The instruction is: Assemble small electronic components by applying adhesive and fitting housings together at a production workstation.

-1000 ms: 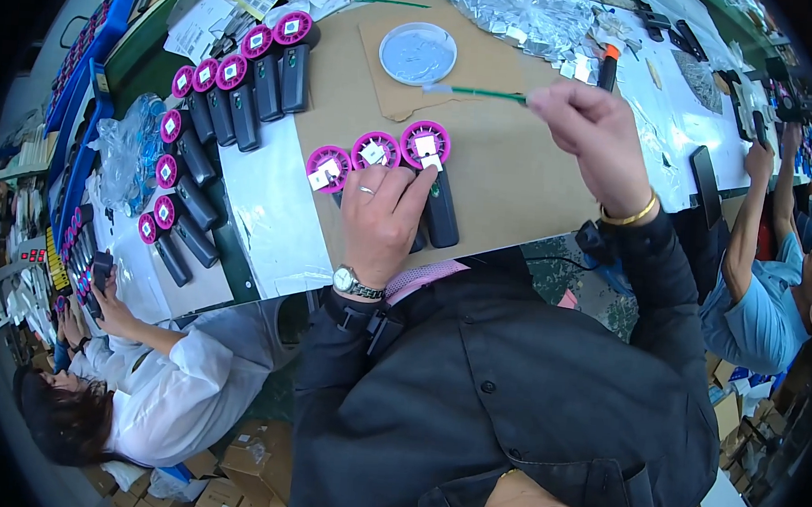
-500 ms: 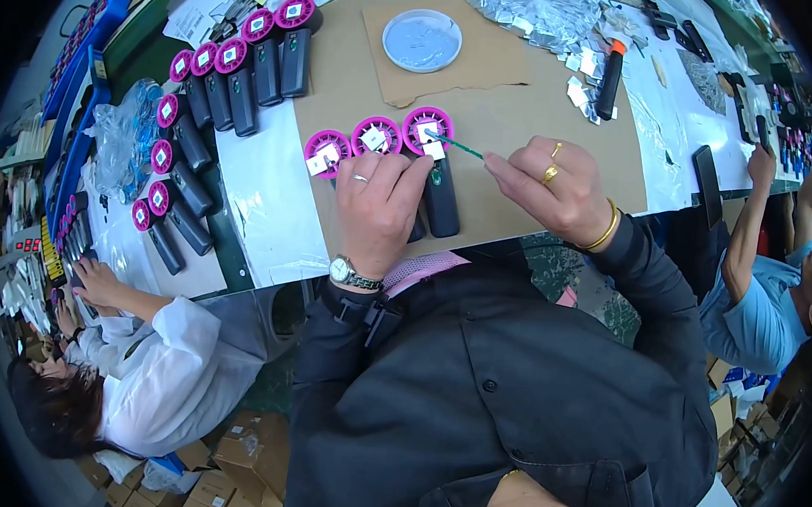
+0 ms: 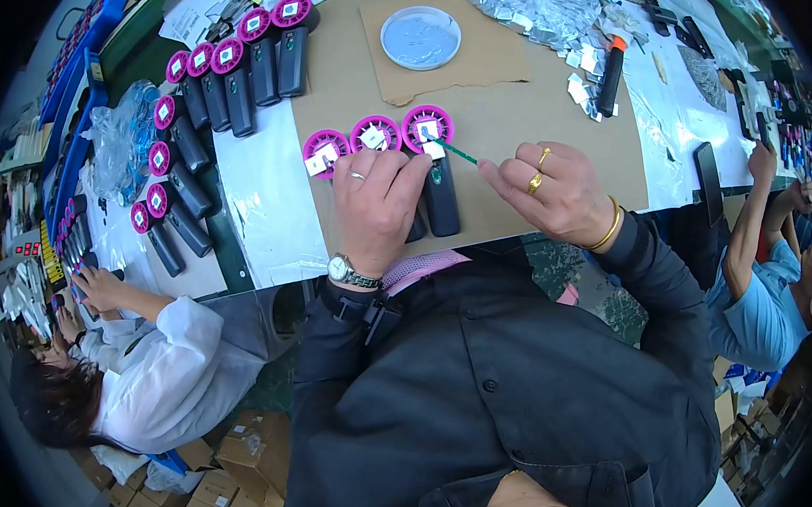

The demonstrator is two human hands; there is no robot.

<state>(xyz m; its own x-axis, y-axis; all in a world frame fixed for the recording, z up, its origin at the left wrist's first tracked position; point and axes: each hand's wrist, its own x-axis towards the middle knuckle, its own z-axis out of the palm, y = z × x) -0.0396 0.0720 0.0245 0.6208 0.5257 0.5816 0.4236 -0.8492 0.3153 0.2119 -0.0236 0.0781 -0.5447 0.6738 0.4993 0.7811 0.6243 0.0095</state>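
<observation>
Three devices like handheld fans lie side by side before me, with pink slotted round heads and dark handles: a left one [image 3: 321, 143], a middle one [image 3: 364, 124] and a right one [image 3: 444, 200]. White square pieces lie on their heads. My left hand [image 3: 378, 201] is bent over the middle one, mostly hiding its handle; one fingertip is beside a small white square [image 3: 434, 150] at the right one's neck. Pinched in my right hand [image 3: 554, 193] is a thin green stick [image 3: 459, 152]; its tip meets the right head near its central white square [image 3: 427, 130].
More pink-headed devices [image 3: 239, 99] lie at the left. A round dish [image 3: 421, 39] with pale contents stands on cardboard [image 3: 492, 65]. Small silvery squares [image 3: 579, 92], an orange-and-black handled tool [image 3: 611, 75] and a clear bag [image 3: 533, 6] are at the far right. Co-workers sit on both sides.
My right hand has shifted slightly left, and the green stick now slants more steeply, with its tip still at the right head. My left hand stays almost in place.
</observation>
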